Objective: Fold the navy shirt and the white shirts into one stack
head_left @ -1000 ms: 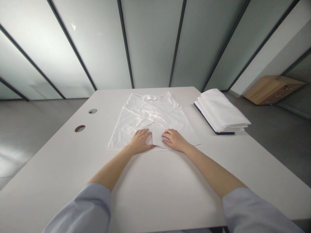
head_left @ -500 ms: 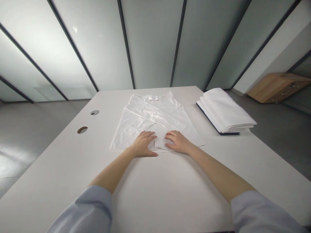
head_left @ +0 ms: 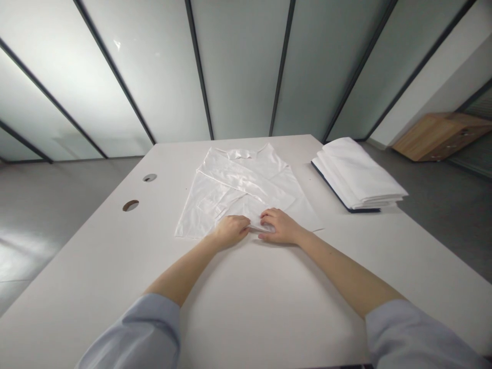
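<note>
A thin, shiny white shirt [head_left: 246, 177] lies flat, its neckline at the far end and its sleeves folded across the body. My left hand [head_left: 231, 230] is at the near hem, left of centre, fingers and thumb closed on the cloth edge. Just to its right, my right hand [head_left: 280, 226] rests on the same hem. Its fingers are bent over the cloth, and a gap shows between them and the thumb. Between both hands the hem is slightly raised.
The shirt is on a white table [head_left: 246, 302]. At the right edge sits a stack of folded white cloth [head_left: 359, 171] with a dark layer underneath. Two round holes, one of them this cable hole [head_left: 130, 205], are at the left. Beyond are frosted glass panels [head_left: 238, 66] and a wooden cabinet [head_left: 434, 137].
My left hand has gone from spread fingers on the cloth to a closed grip on the hem. The hem between the hands has lifted a little. My right hand has barely moved.
</note>
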A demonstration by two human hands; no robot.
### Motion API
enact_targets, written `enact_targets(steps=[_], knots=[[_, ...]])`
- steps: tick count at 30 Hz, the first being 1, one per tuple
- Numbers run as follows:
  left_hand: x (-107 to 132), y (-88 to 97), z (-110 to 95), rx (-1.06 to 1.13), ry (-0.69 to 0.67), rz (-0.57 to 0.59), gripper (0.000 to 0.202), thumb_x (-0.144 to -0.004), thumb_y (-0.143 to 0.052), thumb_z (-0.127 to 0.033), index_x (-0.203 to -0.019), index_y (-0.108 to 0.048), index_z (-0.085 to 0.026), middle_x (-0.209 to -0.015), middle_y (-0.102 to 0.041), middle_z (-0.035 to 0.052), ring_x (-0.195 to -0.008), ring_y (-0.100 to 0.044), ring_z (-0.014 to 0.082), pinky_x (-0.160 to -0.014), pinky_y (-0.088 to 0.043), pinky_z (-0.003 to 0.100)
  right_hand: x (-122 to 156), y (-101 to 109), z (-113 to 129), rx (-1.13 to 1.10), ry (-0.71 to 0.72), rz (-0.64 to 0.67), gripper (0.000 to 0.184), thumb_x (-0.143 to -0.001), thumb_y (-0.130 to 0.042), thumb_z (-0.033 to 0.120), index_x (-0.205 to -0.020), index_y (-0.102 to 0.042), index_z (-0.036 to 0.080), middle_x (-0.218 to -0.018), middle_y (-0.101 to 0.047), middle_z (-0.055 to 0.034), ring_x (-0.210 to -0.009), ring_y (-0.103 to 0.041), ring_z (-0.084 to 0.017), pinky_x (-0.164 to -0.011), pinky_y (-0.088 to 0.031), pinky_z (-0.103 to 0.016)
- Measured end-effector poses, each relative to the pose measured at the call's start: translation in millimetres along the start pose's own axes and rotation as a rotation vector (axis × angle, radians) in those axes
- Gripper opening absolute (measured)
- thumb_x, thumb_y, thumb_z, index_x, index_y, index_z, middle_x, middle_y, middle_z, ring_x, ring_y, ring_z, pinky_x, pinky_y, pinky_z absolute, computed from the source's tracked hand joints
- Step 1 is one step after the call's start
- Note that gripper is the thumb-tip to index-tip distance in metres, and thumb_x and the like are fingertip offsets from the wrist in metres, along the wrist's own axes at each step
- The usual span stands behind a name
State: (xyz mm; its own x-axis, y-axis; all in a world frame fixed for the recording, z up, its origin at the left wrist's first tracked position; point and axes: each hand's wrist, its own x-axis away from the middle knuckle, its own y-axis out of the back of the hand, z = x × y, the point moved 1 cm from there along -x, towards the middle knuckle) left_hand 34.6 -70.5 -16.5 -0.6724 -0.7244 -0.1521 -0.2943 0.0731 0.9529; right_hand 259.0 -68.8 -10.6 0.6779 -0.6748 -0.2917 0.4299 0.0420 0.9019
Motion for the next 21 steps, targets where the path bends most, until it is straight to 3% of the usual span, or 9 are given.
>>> enact_targets(steps=[2, 6, 10, 13, 16, 21], knots=[[-0.8, 1.5, -1.2, -0.025, 0.051, -0.002, 0.022, -0.094, -0.045, -0.026, -0.104, -0.065, -0.020, -0.099, -0.069, 0.0061, -0.091, -0.066, 0.0176, -0.082, -0.051, 0.029, -1.5, -1.4, 1.6, 0.037, 0.005, 0.022, 0.032, -0.079, -0.071, 0.047, -0.092, -0.072, 0.018, -0.106, -0.067, -0.0115, -0.099, -0.061, -0.026, -0.087, -0.045, -0.038], [-2.0, 7.3, -4.5, -0.108, 0.064, 0.027, 0.023, -0.097, -0.042, -0.028, -0.099, -0.062, -0.018, -0.096, -0.067, 0.0072, -0.088, -0.065, 0.0190, -0.079, -0.051, 0.031, -3.4, -3.2, 0.4, 0.136, -0.031, 0.064, 0.016, -0.087, -0.059, 0.023, -0.095, -0.072, 0.018, -0.107, -0.069, -0.0104, -0.098, -0.062, -0.023, -0.085, -0.044, -0.035], [-2.9, 10.1, -6.5, -0.185, 0.011, 0.097, 0.018, -0.090, -0.050, -0.020, -0.102, -0.063, -0.018, -0.104, -0.066, 0.0084, -0.097, -0.063, 0.0207, -0.084, -0.051, 0.032, -1.0, 0.3, -4.6, 0.182, -0.033, 0.095, 0.026, -0.080, -0.057, 0.010, -0.101, -0.071, 0.018, -0.107, -0.070, -0.0089, -0.099, -0.063, -0.022, -0.086, -0.042, -0.035], [2.1, 13.2, -4.1, -0.230, -0.042, 0.148, 0.029, -0.086, -0.048, -0.010, -0.109, -0.062, -0.018, -0.110, -0.065, 0.0084, -0.102, -0.061, 0.0208, -0.087, -0.051, 0.033, 4.9, 8.1, -8.4, 0.217, -0.011, 0.120, 0.030, -0.078, -0.056, 0.008, -0.101, -0.071, 0.018, -0.105, -0.071, -0.0090, -0.099, -0.063, -0.022, -0.089, -0.041, -0.035], [19.6, 20.8, 6.8, -0.260, -0.057, 0.144, 0.038, -0.083, -0.046, -0.004, -0.115, -0.062, -0.019, -0.114, -0.065, 0.0087, -0.106, -0.059, 0.0217, -0.094, -0.049, 0.036, 19.2, 17.7, -13.9, 0.286, -0.030, 0.131, 0.035, -0.077, -0.054, 0.008, -0.107, -0.070, 0.019, -0.110, -0.069, -0.0102, -0.100, -0.062, -0.023, -0.090, -0.042, -0.037], [72.1, 32.3, 45.5, -0.235, 0.065, 0.042, 0.052, -0.072, -0.047, 0.000, -0.117, -0.064, -0.022, -0.120, -0.063, 0.0081, -0.112, -0.057, 0.0214, -0.097, -0.049, 0.036, 62.8, 23.1, -35.6, 0.384, -0.141, 0.095, 0.049, -0.073, -0.050, 0.004, -0.116, -0.068, 0.018, -0.127, -0.063, -0.0121, -0.112, -0.058, -0.026, -0.095, -0.045, -0.041]])
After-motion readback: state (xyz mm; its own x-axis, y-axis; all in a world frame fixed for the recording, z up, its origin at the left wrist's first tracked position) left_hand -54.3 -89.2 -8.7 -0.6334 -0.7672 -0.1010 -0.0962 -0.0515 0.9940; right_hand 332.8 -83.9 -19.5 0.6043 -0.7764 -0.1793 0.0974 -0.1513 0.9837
